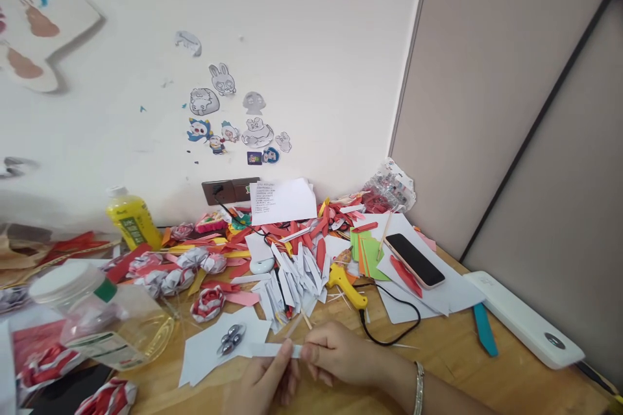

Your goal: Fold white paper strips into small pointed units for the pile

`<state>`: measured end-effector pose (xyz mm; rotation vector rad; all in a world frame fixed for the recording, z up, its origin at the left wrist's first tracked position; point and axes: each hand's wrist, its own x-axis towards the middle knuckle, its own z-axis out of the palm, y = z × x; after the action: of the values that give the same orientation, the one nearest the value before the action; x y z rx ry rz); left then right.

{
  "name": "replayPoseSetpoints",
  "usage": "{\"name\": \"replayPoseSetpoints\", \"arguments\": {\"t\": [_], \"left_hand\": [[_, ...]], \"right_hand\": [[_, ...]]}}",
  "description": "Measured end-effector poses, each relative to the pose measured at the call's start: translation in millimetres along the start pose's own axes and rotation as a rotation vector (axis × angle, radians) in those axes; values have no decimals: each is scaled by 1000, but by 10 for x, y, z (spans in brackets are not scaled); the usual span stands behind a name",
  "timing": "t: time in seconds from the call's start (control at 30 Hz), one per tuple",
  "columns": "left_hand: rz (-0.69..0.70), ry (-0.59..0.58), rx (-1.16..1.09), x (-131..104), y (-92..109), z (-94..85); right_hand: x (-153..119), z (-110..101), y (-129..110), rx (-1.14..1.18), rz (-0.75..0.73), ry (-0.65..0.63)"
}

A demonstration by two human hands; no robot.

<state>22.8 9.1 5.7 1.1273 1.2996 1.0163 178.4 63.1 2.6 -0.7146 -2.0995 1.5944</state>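
Note:
Both hands meet at the front of the wooden table, pinching one narrow strip of white paper (267, 350) between them. The thumb of my left hand (265, 379) lies along the strip's middle, its fingers curled beneath. My right hand (335, 353) grips the strip's right end between thumb and bent fingers; a silver bracelet (419, 389) circles that wrist. Just left of the strip, several shiny grey balls (231, 339) sit on white sheets (199, 353). Beyond the hands lies a pile of folded white paper pieces (296, 275). A yellow glue gun (348, 285) rests behind my right hand.
At left stand a clear plastic jar (117, 324) and a yellow bottle (134, 217), among red-and-white paper flowers (209, 303). A phone (415, 260) lies on papers at right, beside the glue gun's black cable (413, 311). A long white device (525, 321) lines the right partition.

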Motion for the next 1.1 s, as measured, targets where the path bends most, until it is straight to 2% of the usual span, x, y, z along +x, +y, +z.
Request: {"name": "replayPoseSetpoints", "arguments": {"t": [0.1, 0.2, 0.27, 0.33, 0.47, 0.53, 0.7, 0.87, 1.1], "left_hand": [[-18, -9, 62, 14, -29, 39], [-4, -46, 147, -9, -64, 69], [29, -98, 220, -45, -81, 80], [67, -154, 302, -83, -89, 84], [190, -210, 445, -113, -92, 74], [285, -239, 463, -90, -106, 68], [464, -323, 465, 20, -187, 62], [474, -328, 462, 57, -240, 54], [474, -353, 431, 54, -224, 65]], "right_hand": [[2, 29, 19, 9, 11, 5], [14, -42, 13, -52, -32, 126], [49, -111, -37, -180, -64, 242], [128, -150, -126, -357, -115, 289], [473, -45, -315, -690, -280, 138], [718, 71, -349, -807, -296, 88], [1201, 292, -226, -806, -237, 58], [1248, 315, -102, -810, -215, 69], [1217, 345, -134, -852, -146, 97]]}}
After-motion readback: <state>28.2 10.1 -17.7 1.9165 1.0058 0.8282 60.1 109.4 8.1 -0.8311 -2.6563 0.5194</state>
